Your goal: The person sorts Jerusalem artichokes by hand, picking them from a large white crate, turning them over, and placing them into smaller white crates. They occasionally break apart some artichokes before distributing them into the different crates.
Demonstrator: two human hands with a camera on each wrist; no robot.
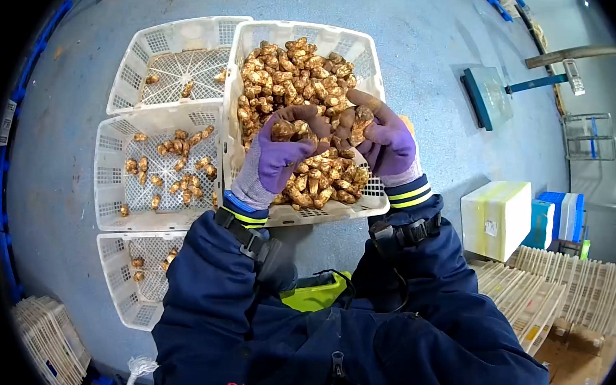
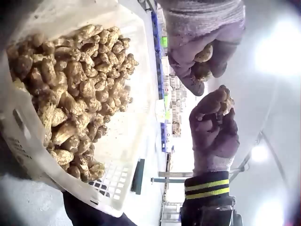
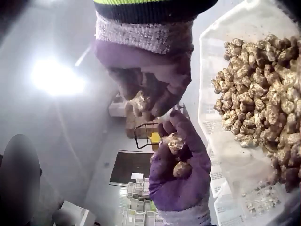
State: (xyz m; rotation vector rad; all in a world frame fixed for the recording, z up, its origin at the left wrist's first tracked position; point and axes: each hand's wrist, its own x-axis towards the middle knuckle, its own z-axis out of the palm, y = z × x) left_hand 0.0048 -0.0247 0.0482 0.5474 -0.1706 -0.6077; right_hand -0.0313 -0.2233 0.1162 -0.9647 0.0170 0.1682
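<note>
My purple-gloved left hand (image 1: 275, 159) is over the large white crate (image 1: 362, 51), cupping a couple of brown mushrooms. In the right wrist view its fingers curl round a small mushroom (image 3: 182, 169) in the palm. Opposite it, close by, my right hand (image 1: 392, 145) pinches one brown, pale-flecked mushroom (image 1: 361, 125) between thumb and fingers. The fingertips of both hands come near each other in both wrist views. Below them a heap of mushrooms (image 1: 298, 72) fills much of the crate.
Three white crates stand left of the large one, an upper crate (image 1: 180, 26), a middle crate (image 1: 110, 201) and a lower crate (image 1: 128, 308), each with some mushrooms. A platform scale (image 1: 486, 97) and a white foam box (image 1: 493, 218) stand to the right.
</note>
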